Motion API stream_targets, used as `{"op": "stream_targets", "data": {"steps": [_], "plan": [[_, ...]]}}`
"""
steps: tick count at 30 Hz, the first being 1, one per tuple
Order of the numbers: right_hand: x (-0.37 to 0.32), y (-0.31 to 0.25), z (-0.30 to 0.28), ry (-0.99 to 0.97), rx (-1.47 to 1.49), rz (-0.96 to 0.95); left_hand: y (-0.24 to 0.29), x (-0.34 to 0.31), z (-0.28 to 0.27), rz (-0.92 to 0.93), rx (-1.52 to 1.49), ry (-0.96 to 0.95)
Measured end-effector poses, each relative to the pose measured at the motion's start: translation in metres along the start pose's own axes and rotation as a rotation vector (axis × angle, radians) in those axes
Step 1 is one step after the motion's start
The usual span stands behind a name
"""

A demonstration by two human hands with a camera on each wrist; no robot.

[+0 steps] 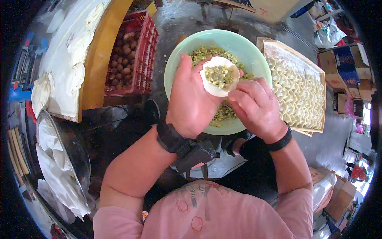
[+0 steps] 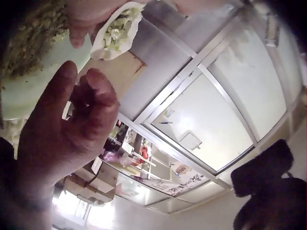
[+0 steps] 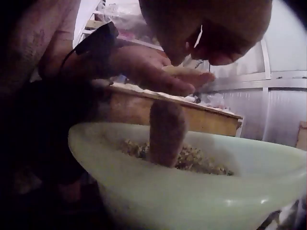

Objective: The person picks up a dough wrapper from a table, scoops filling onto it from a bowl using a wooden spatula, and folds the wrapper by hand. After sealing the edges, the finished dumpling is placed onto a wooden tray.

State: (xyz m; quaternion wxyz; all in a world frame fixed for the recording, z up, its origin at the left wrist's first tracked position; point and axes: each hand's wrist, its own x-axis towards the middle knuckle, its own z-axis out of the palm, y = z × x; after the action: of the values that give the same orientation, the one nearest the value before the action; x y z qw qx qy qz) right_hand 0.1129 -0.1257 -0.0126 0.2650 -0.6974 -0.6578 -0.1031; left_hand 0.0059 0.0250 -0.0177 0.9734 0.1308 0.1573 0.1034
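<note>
Head: L hand [image 1: 194, 104] lies palm up, unclenched, bearing a dumpling wrapper [image 1: 217, 92] w/ chopped veg. filling [image 1: 220, 77] over a pale-green basin [image 1: 173, 81]; R hand [image 1: 255, 104], fingers bent, is beside wrapper's rim, grasp n/c (cannot tell). L wrist: R hand's thumb and bent fingers near wrapper. R wrist: wrapper edge-on on L hand, above basin.

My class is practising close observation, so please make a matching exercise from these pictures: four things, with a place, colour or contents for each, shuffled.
1. Dumpling wrapper
2. Basin
3. Plastic crate
4. Shallow tray

A. Pale green
B. Holds rows of dumplings
C. Resting on the person's left hand
D. Red

Pairs: 1-C, 2-A, 3-D, 4-B
</note>
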Motion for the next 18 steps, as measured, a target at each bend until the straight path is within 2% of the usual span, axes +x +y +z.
{"op": "stream_targets", "data": {"steps": [8,14,18], "plan": [[0.005,0.009,0.004,0.065,0.028,-0.068,-0.004,-0.006,0.001,-0.026,0.015,-0.031],[0.01,0.009,0.001,0.053,0.176,0.085,-0.003,-0.006,0.003,-0.026,0.194,0.022],[0.015,0.007,-0.003,0.073,0.164,0.09,-0.002,-0.008,0.004,-0.014,0.331,-0.018]]}}
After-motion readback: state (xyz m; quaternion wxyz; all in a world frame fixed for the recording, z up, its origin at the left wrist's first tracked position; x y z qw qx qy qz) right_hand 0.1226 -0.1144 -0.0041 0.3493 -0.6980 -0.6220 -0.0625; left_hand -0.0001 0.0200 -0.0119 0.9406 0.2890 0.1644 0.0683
